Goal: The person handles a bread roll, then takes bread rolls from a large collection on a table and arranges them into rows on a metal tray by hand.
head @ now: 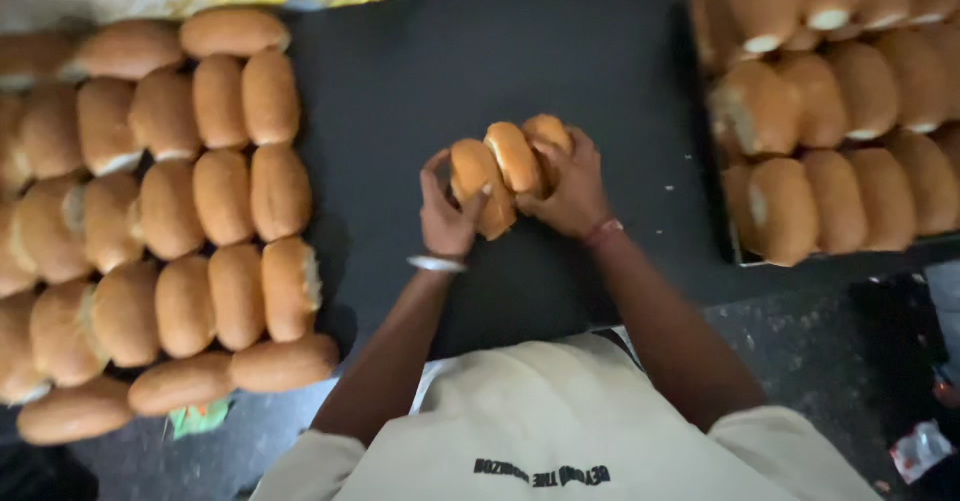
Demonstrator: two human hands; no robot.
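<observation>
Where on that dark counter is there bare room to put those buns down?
Bare dark counter lies between the left bun rows and the right tray, above the left hand, right hand and held buns. Both sides are crowded.

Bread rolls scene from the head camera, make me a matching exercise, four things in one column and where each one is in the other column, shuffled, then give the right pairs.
Things:
1. joined rolls
2. tray of rolls
3. loose rows of rolls
4. white bangle

Places:
A. on the left wrist
B. at the right edge of the dark table
C. held between the left hand and the right hand
D. laid out on the left side of the table

Pairs: 1-C, 2-B, 3-D, 4-A
</observation>
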